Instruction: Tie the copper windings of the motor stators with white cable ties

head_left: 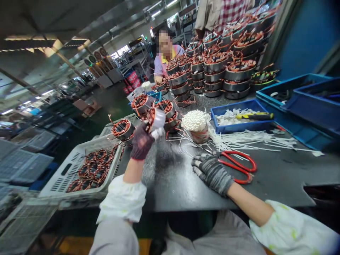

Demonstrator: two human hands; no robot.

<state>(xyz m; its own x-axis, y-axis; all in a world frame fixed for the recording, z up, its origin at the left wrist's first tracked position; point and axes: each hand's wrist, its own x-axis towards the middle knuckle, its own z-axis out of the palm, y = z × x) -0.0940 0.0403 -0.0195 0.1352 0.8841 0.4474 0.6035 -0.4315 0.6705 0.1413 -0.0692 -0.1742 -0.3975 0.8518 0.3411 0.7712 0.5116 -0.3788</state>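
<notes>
My left hand (142,141), in a dark glove with pale fingertips, is closed around a motor stator (158,118) with copper windings. It is raised over the table's left part, in front of other stators, and is smeared by motion. My right hand (212,173), in a grey striped glove, rests palm down on the dark table (172,184) with its fingers stretched out. Right beside it lie scissors with red handles (251,160); their blades are partly hidden. A bundle of white sticks or ties (195,121) stands upright in a round holder behind the right hand.
Stacked stators (212,76) rise at the back. A white crate (55,182) at left holds more. Loose white strips (239,141) lie before a blue tray (244,126) holding a yellow-black tool (255,116). Blue bins (300,113) stand right. A co-worker (168,53) sits opposite.
</notes>
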